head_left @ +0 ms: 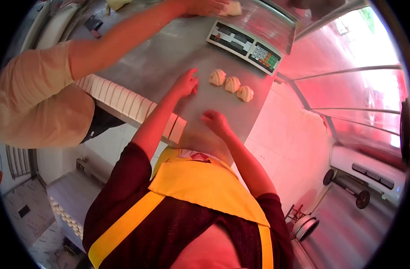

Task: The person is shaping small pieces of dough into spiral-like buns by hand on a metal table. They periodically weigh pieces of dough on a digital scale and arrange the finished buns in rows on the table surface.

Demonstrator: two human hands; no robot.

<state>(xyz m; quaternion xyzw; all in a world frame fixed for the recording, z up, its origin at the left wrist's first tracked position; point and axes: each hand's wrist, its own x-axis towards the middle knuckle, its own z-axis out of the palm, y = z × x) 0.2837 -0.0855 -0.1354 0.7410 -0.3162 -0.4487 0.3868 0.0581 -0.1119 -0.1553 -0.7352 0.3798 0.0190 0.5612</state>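
- The left hand (186,84) has its fingers parted, nothing visible in them, near the buns (232,84).
- The right hand (215,123) is loosely curled; whether it holds anything cannot be told.
- The three buns lie in a row on the table (178,49), before the scale (245,45).
- The end bun is near the table's edge; a careless sideways sweep could knock it off.
- Pressing down hard might flatten the buns' ridges.

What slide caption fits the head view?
Left hand and right hand over a metal worktop, near three ridged dough pieces and digital scale.
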